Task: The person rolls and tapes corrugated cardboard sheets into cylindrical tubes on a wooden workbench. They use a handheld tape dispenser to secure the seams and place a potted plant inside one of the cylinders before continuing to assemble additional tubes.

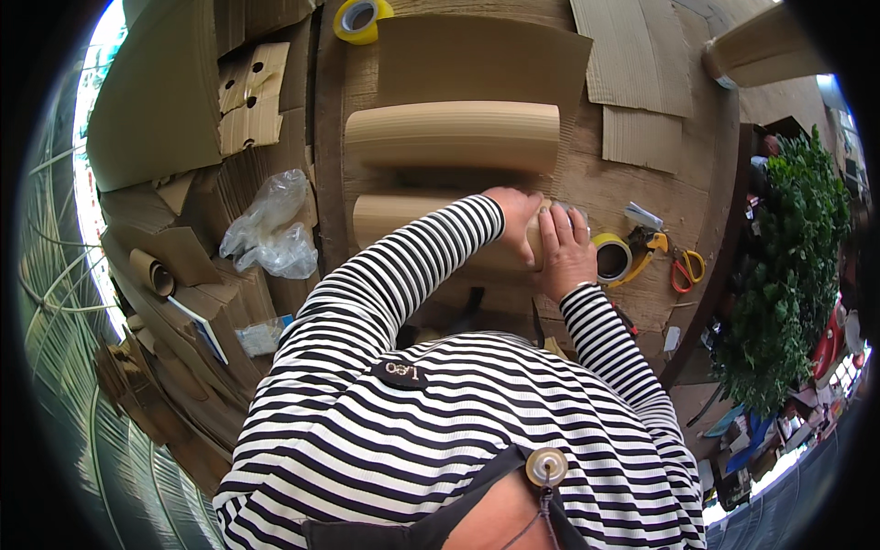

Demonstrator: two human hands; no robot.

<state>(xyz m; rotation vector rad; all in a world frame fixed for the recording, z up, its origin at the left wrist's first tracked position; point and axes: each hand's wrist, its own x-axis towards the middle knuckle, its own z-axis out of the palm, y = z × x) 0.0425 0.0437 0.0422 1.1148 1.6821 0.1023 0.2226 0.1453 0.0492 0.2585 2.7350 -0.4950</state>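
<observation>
A rolled tube of corrugated cardboard (394, 216) lies crosswise on the wooden table in front of me, partly covered by my left forearm. At its right end my left hand (516, 223) curls over the cardboard, thumb pointing towards me. My right hand (565, 246) presses close beside it, its fingers bent over the same end. The hands nearly touch, and they hide most of that end. Just beyond, a second cardboard tube (454, 137) lies parallel. A roll of yellow tape (612, 258) stands right of my right hand.
Orange-handled scissors (687, 271) and a yellow-handled tool (653, 246) lie on the right. Flat cardboard sheets (481, 60) and another yellow tape roll (363, 20) are at the back. Stacked cardboard (156, 110) and a clear plastic bag (275, 229) fill the left; green foliage (788, 275) stands far right.
</observation>
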